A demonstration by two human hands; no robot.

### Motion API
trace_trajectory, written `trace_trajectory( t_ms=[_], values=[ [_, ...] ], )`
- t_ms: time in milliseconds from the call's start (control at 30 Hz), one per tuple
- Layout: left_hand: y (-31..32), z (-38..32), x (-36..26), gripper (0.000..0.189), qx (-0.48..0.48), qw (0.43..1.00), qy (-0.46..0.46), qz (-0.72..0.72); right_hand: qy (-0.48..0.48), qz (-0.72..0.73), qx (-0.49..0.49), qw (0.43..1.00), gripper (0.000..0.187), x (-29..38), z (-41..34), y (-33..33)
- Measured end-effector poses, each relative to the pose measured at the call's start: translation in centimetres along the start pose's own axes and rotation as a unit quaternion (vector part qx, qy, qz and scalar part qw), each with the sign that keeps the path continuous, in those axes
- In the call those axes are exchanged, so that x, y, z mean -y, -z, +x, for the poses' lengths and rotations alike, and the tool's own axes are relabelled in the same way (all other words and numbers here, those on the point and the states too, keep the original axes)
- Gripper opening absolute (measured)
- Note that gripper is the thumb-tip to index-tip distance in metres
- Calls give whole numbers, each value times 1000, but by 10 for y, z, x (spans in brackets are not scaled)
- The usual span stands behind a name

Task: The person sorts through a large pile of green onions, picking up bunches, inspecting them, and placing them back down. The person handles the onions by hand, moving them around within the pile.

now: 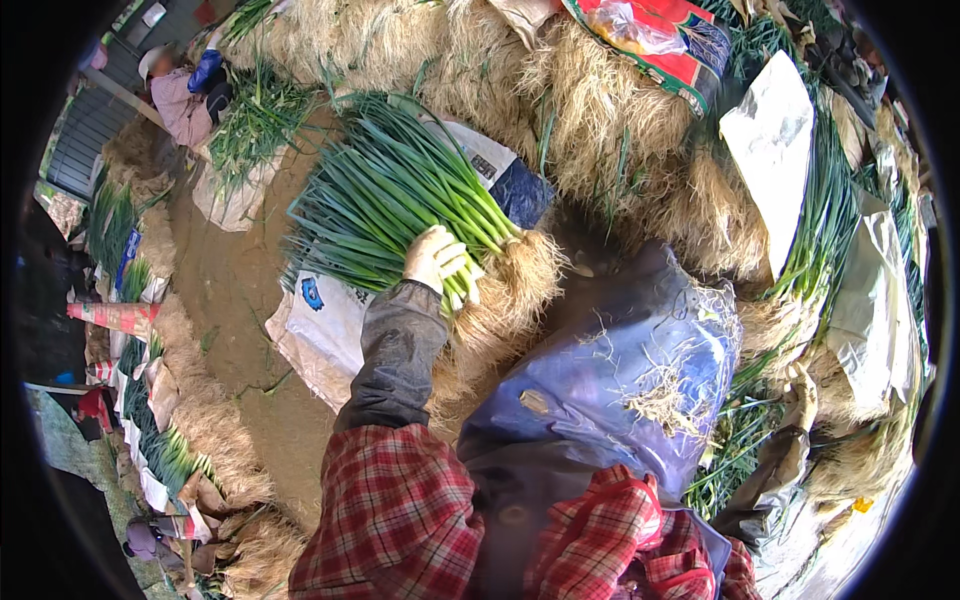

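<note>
A large bundle of spring onions [382, 202] lies across printed woven sacks [330, 315], its long pale roots [525, 285] pointing right. My left hand [436, 259], in a light glove, has its fingers curled round white stems at the bundle's lower edge. Far to the right, my right hand [802, 397], in a soiled glove with a dark sleeve cover, reaches beside more spring onions [817, 247] and their roots. Its fingers are too unclear to tell whether they hold anything. A blue-purple waterproof apron [600, 375] with loose root bits on it covers my lap.
Rooted spring onions [600, 112] are heaped along the top, with a red printed sack [652, 37] on them. White sheeting [772, 150] covers part of the right pile. Another row [202, 405] runs down the left. A person in a cap [180, 97] sits upper left beside loose greens [259, 124].
</note>
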State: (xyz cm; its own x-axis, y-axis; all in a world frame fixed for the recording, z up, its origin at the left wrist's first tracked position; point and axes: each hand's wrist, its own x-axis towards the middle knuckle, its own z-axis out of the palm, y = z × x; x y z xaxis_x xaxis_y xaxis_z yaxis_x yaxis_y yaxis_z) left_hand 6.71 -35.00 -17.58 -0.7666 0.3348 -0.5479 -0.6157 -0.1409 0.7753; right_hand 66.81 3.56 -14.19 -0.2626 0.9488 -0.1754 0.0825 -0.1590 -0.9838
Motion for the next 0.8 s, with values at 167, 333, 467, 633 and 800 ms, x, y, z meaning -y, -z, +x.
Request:
trace_trajectory(
  t_ms=[167, 333, 467, 633, 800],
  values=[
    [8, 25, -40, 25, -44, 951, -283, 113, -65, 95, -133, 984, 27, -28, 36, 14],
    [-6, 40, -41, 22, -37, 923, -311, 223, 31, 98, 70, 992, 36, 46, 22, 12],
    [-10, 36, -14, 20, 20, 942, -289, 167, 122, 90, 194, 969, 55, 88, -5, 28],
    [-19, 29, 11, 20, -2, 964, -222, 144, -43, -125, -5, 991, 37, -39, -20, 35],
    [-51, 26, 16, 19, 65, 943, -194, 261, -65, -166, -95, 979, 24, -122, -29, 35]
  ],
)
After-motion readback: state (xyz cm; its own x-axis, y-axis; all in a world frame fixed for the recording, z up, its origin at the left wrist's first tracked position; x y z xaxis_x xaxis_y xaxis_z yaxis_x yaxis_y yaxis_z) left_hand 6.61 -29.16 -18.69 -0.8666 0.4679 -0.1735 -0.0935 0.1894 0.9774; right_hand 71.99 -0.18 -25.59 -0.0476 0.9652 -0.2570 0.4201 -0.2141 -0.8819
